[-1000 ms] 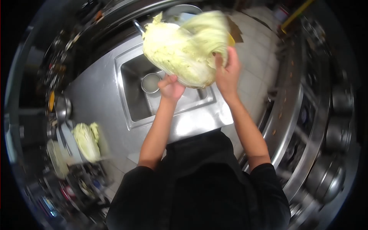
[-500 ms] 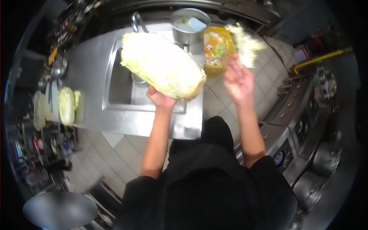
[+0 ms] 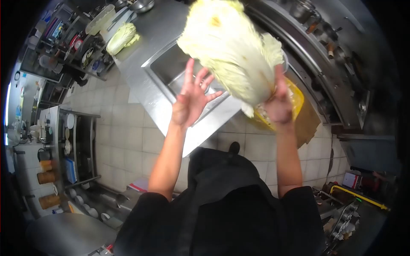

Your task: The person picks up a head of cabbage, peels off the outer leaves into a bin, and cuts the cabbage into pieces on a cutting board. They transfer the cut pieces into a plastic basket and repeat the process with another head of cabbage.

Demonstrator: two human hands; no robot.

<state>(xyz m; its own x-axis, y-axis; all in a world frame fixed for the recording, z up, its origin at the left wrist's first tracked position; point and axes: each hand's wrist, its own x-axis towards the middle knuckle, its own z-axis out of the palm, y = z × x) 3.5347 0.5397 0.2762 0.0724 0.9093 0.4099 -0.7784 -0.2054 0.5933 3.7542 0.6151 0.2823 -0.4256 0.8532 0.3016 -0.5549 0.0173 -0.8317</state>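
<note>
The left hand (image 3: 191, 102), fingers spread, has open room beside the napa cabbage (image 3: 232, 51), raised over the sink (image 3: 164, 68); the right hand (image 3: 279, 104) clasps its base, some fingers hidden. A yellow bin (image 3: 300, 100) sits just beyond the steel counter's (image 3: 147, 90) edge. Pale tiled floor (image 3: 128, 132) spreads below; a smaller cabbage (image 3: 121, 39) lies near the counter's far edge.

This is a kitchen, apparently a commercial one: a silvery stainless-steel counter (image 3: 149, 91) with a rectangular metal sink (image 3: 171, 64) at upper centre, a round steel bowl (image 3: 142, 5) upper left, a shiny metal pot (image 3: 302, 10) upper right.
</note>
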